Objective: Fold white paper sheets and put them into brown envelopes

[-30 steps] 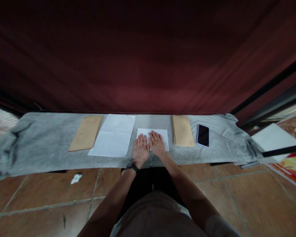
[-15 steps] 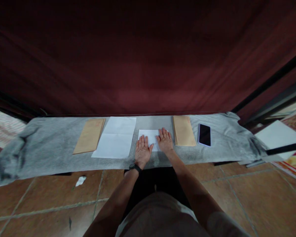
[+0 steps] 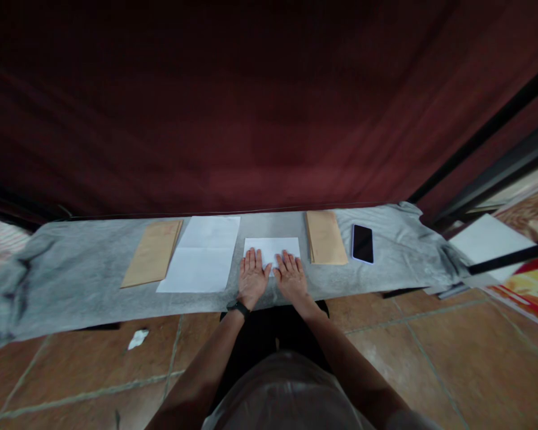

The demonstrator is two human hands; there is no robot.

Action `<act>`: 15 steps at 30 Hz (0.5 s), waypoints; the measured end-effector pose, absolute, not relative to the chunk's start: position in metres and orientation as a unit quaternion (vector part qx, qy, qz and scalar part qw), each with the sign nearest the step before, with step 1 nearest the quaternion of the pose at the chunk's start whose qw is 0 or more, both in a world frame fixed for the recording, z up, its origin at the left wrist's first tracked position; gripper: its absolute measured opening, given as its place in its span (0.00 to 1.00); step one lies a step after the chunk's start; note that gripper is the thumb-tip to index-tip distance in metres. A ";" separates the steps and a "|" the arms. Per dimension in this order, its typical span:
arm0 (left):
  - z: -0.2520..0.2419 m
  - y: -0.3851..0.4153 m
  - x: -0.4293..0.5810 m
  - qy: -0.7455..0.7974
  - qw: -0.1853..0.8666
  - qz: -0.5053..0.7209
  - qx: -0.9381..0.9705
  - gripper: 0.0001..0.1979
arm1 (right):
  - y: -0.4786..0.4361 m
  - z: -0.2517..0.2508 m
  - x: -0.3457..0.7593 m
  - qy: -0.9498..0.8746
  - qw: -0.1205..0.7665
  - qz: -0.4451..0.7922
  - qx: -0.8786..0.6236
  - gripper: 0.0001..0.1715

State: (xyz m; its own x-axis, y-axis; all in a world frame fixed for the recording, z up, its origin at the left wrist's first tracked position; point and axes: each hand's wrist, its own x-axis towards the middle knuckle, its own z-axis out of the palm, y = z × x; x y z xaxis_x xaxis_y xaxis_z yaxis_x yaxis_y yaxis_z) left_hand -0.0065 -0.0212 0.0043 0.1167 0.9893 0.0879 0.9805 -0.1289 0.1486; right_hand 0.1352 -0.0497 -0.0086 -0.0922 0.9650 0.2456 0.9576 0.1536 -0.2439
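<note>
A folded sheet of white paper lies flat on the grey cloth, its near part covered by my hands. My left hand, with a dark watch at the wrist, rests palm down on the paper's left part, fingers stretched out. On its right part lies my right hand, also flat with the fingers spread. Larger sheets of white paper with a crease across them lie to the left. A stack of brown envelopes is just right of my right hand.
More brown envelopes lie at the left, beside the large sheets. A phone with a dark screen lies at the right. Grey cloth covers the narrow table, and a dark red curtain hangs behind it.
My right hand has slid toward me, down the folded paper, to level with my left hand. The whole view has shifted slightly.
</note>
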 end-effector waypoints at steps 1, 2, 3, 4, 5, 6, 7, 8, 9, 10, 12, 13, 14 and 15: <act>0.005 -0.021 -0.005 0.663 0.028 0.083 0.743 0.33 | -0.050 -0.008 0.135 -0.739 0.175 0.011 -0.651 0.30; 0.006 -0.021 -0.003 0.667 0.030 0.086 0.739 0.32 | -0.050 -0.007 0.136 -0.739 0.175 0.013 -0.651 0.30; 0.007 -0.020 0.000 0.669 0.033 0.091 0.737 0.32 | -0.050 -0.006 0.136 -0.739 0.173 0.015 -0.650 0.30; 0.008 -0.019 0.005 0.668 0.038 0.099 0.737 0.31 | -0.050 -0.004 0.136 -0.740 0.169 0.017 -0.650 0.30; 0.009 -0.017 0.010 0.660 0.045 0.109 0.742 0.31 | -0.049 -0.004 0.137 -0.742 0.163 0.022 -0.649 0.30; 0.010 -0.016 0.015 0.643 0.054 0.120 0.754 0.31 | -0.049 -0.003 0.137 -0.746 0.154 0.027 -0.647 0.30; 0.011 -0.014 0.021 0.620 0.067 0.128 0.771 0.31 | -0.049 -0.002 0.138 -0.752 0.143 0.034 -0.643 0.31; 0.011 -0.012 0.026 0.594 0.082 0.133 0.789 0.30 | -0.050 -0.001 0.138 -0.758 0.132 0.041 -0.637 0.32; 0.011 -0.010 0.030 0.570 0.097 0.134 0.805 0.30 | -0.050 -0.001 0.139 -0.764 0.121 0.048 -0.632 0.33; 0.010 -0.007 0.034 0.551 0.111 0.132 0.816 0.30 | -0.050 -0.001 0.140 -0.768 0.112 0.053 -0.628 0.34; 0.009 -0.001 0.037 0.535 0.129 0.126 0.825 0.30 | -0.050 0.000 0.140 -0.770 0.105 0.059 -0.626 0.36; 0.008 0.002 0.036 0.536 0.133 0.126 0.824 0.30 | -0.050 0.000 0.140 -0.769 0.107 0.060 -0.628 0.36; 0.007 0.005 0.034 0.539 0.133 0.126 0.822 0.30 | -0.050 0.000 0.140 -0.766 0.112 0.059 -0.631 0.35; 0.007 0.009 0.032 0.542 0.130 0.127 0.820 0.29 | -0.050 0.000 0.139 -0.762 0.118 0.057 -0.635 0.35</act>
State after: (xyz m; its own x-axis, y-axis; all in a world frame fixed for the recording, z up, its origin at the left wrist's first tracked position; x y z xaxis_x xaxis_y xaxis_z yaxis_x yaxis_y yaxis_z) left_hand 0.0320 0.0089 0.0067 0.3797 0.9226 0.0683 0.8566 -0.3785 0.3507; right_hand 0.1394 -0.0497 0.0000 -0.1670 0.9801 0.1071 0.9531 0.1882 -0.2369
